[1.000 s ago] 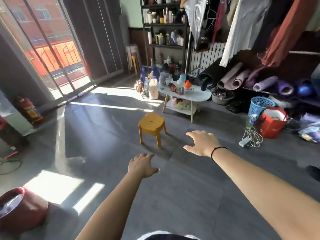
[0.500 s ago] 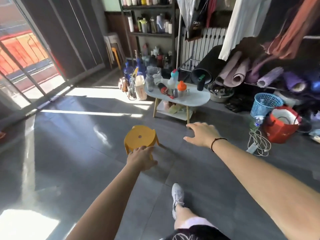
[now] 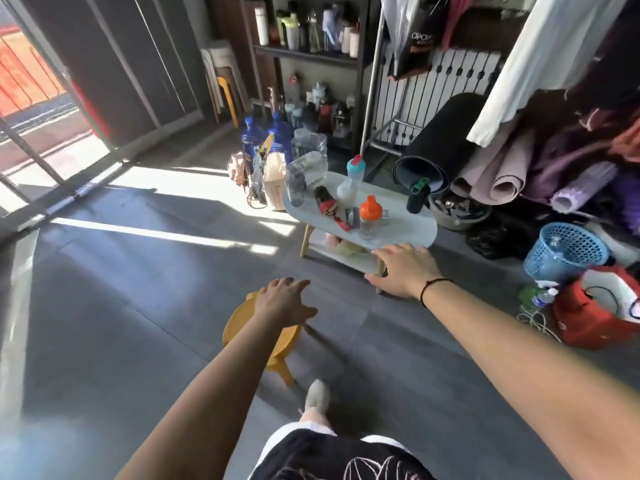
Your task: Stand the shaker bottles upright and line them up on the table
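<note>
A low white oval table [image 3: 412, 225] stands ahead with several shaker bottles on it. A clear bottle with an orange lid [image 3: 370, 216] stands upright near the front. A teal-lidded bottle [image 3: 352, 183], a grey bottle [image 3: 295, 187] and a black bottle with a green cap [image 3: 418, 195] also stand. A dark bottle with a red lid [image 3: 325, 200] lies on its side, and a large clear bottle [image 3: 310, 166] lies tipped behind it. My left hand [image 3: 284, 301] hovers open over a yellow stool [image 3: 277, 341]. My right hand [image 3: 405, 270] is open, just short of the table's front edge.
Blue water jugs [image 3: 265, 138] and bags stand on the floor left of the table. A shelf of bottles [image 3: 308, 32] lines the back wall. Rolled mats [image 3: 491, 174], a blue basket [image 3: 564, 252] and a red bag [image 3: 595, 306] crowd the right. My leg and shoe [image 3: 317, 398] step forward.
I have walked closer to the table; it and the stool now sit nearer. Both hands stay stretched forward and empty, and the left one now hangs over the stool.
</note>
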